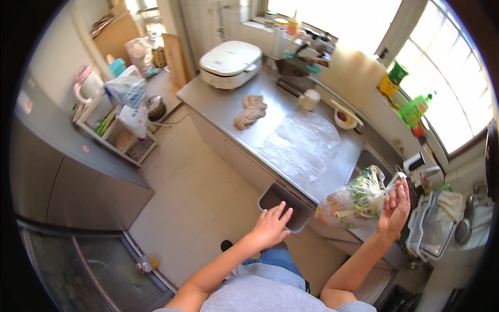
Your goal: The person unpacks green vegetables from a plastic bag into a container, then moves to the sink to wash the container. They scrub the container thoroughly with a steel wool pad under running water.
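Note:
My right hand point(394, 208) grips the gathered neck of a clear plastic bag point(353, 201) filled with vegetable scraps, held up near the counter's front edge. Over the near rim of a grey plastic bin point(269, 192) hovers my left hand point(273, 226), fingers apart and nothing in them; whether it touches the rim, I cannot tell. A clear plastic sheet or bag point(298, 146) lies spread on the steel countertop point(218, 111). Beyond its far edge are a cream mug point(310, 99) and a small bowl point(345, 121) with a light-coloured utensil across it. A crumpled beige cloth point(250, 112) lies to the left.
A white electric cooker point(230, 64) stands at the counter's far left end. The sink point(368, 158) is behind the held bag, with a dish rack point(430, 226) farther right. A shelf rack point(117, 136) and grey cabinets point(74, 187) stand left; a bottle point(147, 264) sits near the glass door.

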Motion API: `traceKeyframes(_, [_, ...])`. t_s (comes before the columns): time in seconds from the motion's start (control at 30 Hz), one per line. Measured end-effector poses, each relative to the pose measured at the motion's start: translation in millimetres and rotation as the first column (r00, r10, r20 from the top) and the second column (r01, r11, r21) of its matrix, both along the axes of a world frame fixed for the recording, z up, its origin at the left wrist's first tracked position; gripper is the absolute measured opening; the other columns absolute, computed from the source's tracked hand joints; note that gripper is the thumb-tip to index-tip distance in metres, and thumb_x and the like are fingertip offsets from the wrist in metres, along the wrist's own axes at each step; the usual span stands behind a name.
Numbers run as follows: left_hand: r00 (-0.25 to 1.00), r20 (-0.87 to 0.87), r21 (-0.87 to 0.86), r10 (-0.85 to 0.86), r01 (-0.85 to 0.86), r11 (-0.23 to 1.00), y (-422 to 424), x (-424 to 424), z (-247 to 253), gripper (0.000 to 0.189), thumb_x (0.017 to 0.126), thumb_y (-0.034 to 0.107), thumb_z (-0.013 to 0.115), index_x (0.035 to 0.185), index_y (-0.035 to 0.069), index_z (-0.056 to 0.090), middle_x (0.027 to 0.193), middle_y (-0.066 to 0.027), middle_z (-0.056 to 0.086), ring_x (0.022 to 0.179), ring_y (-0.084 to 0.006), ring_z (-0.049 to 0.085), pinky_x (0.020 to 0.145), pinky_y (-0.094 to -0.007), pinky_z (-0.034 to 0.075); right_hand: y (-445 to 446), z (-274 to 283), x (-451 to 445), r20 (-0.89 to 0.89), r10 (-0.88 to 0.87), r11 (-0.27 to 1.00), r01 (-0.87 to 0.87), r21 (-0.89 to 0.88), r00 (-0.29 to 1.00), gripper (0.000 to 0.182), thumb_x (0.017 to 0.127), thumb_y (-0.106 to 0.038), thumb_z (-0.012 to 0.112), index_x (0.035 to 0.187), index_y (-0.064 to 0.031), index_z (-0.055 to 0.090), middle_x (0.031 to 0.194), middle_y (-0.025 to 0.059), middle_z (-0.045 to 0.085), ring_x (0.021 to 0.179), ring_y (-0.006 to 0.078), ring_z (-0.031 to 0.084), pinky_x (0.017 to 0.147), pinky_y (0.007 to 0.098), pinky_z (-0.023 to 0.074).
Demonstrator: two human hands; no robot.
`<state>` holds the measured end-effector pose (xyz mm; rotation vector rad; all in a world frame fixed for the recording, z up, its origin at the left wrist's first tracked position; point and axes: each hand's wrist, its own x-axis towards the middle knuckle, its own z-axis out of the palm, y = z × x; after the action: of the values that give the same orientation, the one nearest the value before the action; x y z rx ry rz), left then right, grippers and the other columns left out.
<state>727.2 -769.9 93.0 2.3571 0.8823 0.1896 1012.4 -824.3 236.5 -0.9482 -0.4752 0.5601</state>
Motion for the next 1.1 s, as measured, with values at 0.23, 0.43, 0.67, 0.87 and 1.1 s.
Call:
traceKeyframes(0.23, [0.971, -0.212, 0.002, -0.114, 0.118, 0.993, 21, 66, -44, 0.057, 0.079, 0.031, 0.062, 0.127, 0.007, 0.045, 0.136, -0.0193, 0.035, 0.125, -0.0332, 0.035, 0.100, -0.0541, 0.028, -26, -17, 54, 0.061, -0.060, 0.968, 0.073, -0.241, 0.996, 0.015, 0.089, -0.011, 0.052, 0.097, 0.0015, 0.056, 0.081, 0.0002, 0.055, 0.045, 0.0005, 0.033, 0.040, 0.0160, 0.0239])
traceKeyframes(0.43, [0.934, -0.317, 0.027, -0.167, 0.185, 0.982, 28, 116, -67, 0.057, 0.079, 0.033, 0.061, 0.127, 0.008, 0.045, 0.137, -0.0180, 0.034, 0.125, -0.0322, 0.034, 0.100, -0.0556, 0.027, -36, -35, 91, 0.009, -0.103, 0.946, 0.101, -0.309, 0.995, 0.012, 0.088, -0.013, 0.054, 0.089, -0.0021, 0.059, 0.076, -0.0009, 0.055, 0.044, 0.0008, 0.034, 0.039, 0.0156, 0.0232])
traceKeyframes(0.67, [0.948, -0.271, 0.004, -0.166, 0.174, 0.985, 35, 139, -70, 0.067, 0.078, 0.033, 0.062, 0.133, 0.008, 0.036, 0.139, -0.0189, 0.031, 0.125, -0.0326, 0.034, 0.100, -0.0549, 0.027, -34, -43, 115, 0.003, -0.136, 0.938, 0.129, -0.321, 0.991, 0.015, 0.088, -0.014, 0.056, 0.094, -0.0011, 0.060, 0.076, 0.0004, 0.058, 0.044, 0.0007, 0.034, 0.039, 0.0157, 0.0239])
traceKeyframes(0.87, [0.973, 0.093, -0.104, -0.213, 0.222, 0.969, 30, 183, -60, 0.077, 0.077, 0.037, 0.064, 0.137, 0.007, 0.029, 0.140, -0.0195, 0.028, 0.124, -0.0362, 0.032, 0.101, -0.0517, 0.027, -27, -35, 140, 0.108, -0.195, 0.906, 0.221, -0.360, 0.975, 0.018, 0.087, -0.016, 0.056, 0.095, -0.0001, 0.059, 0.072, -0.0009, 0.056, 0.045, 0.0015, 0.035, 0.040, 0.0169, 0.0247])
traceKeyframes(1.1, [0.935, 0.265, -0.163, -0.238, 0.286, 0.944, 3, 275, -39, 0.083, 0.072, 0.038, 0.067, 0.139, 0.011, 0.026, 0.142, -0.0146, 0.028, 0.121, -0.0338, 0.033, 0.097, -0.0463, 0.029, -13, -48, 191, 0.224, -0.224, 0.889, 0.293, -0.353, 0.949, 0.019, 0.089, -0.020, 0.056, 0.077, -0.0055, 0.057, 0.066, -0.0011, 0.053, 0.044, 0.0029, 0.036, 0.039, 0.0181, 0.0256])
